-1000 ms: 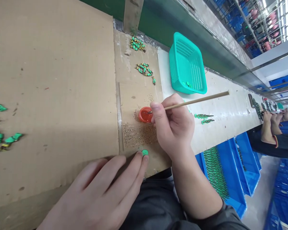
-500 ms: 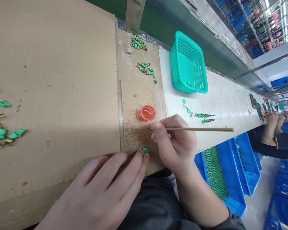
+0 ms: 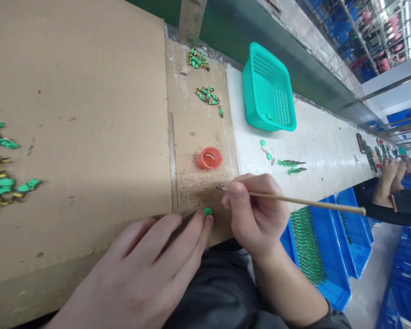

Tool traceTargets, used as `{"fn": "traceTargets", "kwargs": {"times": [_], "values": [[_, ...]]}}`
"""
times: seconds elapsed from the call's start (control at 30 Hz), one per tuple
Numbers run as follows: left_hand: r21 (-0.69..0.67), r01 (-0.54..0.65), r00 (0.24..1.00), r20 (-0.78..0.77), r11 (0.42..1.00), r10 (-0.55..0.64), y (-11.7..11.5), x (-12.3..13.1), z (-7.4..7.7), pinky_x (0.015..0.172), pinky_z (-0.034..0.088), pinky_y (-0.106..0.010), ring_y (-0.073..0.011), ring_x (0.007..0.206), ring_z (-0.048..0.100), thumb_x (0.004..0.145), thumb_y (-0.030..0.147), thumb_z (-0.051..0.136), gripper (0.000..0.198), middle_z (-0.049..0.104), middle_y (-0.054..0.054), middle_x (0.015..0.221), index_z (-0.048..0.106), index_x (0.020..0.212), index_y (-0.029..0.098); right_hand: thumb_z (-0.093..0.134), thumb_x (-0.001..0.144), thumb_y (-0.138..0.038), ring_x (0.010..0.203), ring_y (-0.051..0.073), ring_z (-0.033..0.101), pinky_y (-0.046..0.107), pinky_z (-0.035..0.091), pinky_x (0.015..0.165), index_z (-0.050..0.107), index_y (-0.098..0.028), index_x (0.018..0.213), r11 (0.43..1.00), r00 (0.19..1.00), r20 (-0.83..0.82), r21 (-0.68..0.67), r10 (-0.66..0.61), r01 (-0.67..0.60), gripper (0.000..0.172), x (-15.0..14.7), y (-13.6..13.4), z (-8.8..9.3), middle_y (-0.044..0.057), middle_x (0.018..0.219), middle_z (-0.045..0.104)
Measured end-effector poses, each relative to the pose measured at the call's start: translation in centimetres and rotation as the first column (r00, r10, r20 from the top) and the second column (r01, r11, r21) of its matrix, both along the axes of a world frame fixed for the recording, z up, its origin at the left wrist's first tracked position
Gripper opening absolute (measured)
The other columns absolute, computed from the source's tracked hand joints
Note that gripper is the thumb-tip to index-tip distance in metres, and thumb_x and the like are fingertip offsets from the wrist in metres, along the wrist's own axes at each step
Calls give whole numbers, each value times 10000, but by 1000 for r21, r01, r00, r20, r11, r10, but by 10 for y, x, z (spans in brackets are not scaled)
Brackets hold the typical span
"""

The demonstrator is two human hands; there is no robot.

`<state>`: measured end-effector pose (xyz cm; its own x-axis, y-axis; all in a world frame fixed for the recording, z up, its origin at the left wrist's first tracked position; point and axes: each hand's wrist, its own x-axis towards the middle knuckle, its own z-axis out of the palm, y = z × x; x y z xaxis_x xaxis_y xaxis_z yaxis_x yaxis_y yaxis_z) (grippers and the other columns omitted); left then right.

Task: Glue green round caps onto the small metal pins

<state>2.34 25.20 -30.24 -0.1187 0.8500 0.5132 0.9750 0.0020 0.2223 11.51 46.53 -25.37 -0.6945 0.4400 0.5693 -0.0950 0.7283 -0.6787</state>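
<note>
My left hand [image 3: 150, 265] rests on the cardboard, its fingertips holding a small round green disc [image 3: 208, 211] at the edge. In my right hand [image 3: 256, 212] a thin wooden stick [image 3: 308, 199] is pinched between thumb and fingers. Its dark tip hovers over or touches a patch of tiny brown specks [image 3: 200, 187] just above the disc; I cannot tell which. A small red cup [image 3: 210, 158] of clear liquid stands beyond the specks.
Green, yellow and dark pieces lie in piles at far left [image 3: 2, 183] and at the back [image 3: 197, 58]. A teal basket [image 3: 251, 98] stands on the white surface, near loose green discs [image 3: 262, 143]. Blue bins [image 3: 334, 278] sit at lower right. Another person's arm [image 3: 383, 187] is farther off.
My right hand has shifted slightly right and down. The stick has tilted, its back end lower and farther right, and its dark tip now shows. My left hand stays on the disc.
</note>
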Motion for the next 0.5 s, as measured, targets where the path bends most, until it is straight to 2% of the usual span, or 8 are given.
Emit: {"fn": "traceTargets", "kwargs": {"times": [0.13,0.3,0.4,0.5], "values": [[3,3,1000,5,1000,-3,-1,0,0,1147,514,-542,-339,1327,694,1165,263,548,464,750,-91,1647,782,1548,148,637,1206,-165,598,122,638,258,518,512,638,-241,1019,998,997,-65,44,41,-38,201,16,-11,-4,-37,769,679],[-28,9,1000,16,1000,-9,-4,-1,-1,1311,472,-520,-301,1389,680,1196,328,593,397,715,-72,1694,785,1508,173,610,1196,-139,560,132,598,259,537,487,611,-249,972,992,989,-113,98,91,-80,250,21,-18,-14,-43,712,625],[-48,12,1000,5,999,-11,-3,-2,0,1190,517,-514,-310,1392,678,1205,362,614,385,714,-64,1687,781,1499,178,623,1199,-135,584,133,623,257,566,521,605,-251,950,992,992,-92,99,91,-82,275,21,-18,-15,-39,721,630],[-17,7,1000,4,1000,-7,-1,-1,1,1042,536,-547,-344,1342,697,1172,269,585,357,755,-75,1625,820,1427,186,642,1194,-129,613,138,643,266,575,544,611,-247,950,991,992,-63,85,105,-100,273,22,-18,-15,-29,746,648]]}}
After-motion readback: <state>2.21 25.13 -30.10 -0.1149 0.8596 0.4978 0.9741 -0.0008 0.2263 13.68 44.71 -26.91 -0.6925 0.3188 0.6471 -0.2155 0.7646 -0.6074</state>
